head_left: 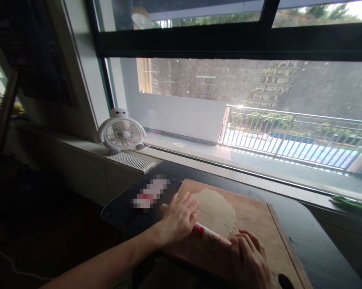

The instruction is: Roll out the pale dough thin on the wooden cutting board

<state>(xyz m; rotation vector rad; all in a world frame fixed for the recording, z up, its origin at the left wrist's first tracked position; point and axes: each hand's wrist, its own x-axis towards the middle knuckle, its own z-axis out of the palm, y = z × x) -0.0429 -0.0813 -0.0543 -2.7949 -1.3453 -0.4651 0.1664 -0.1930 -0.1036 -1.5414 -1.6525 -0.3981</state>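
A flat, pale sheet of dough [214, 208] with a slightly cracked lower edge lies on the wooden board. Along its near edge runs a rolling pin [211, 237] with a red and white label round it. My left hand [181, 216] rests palm down on the pin's left end, its fingers stretched out towards the dough. The right end is under my right hand [250, 257], whose fingers curl over it. Both ends of the pin are hidden by my hands.
The wooden board [256, 224] lies on a dark table [319, 253] by a window. A blurred-out white and red item [151, 194] is left of the board. A white fan [123, 134] stands on the ledge. Something green [352, 204] lies at the far right.
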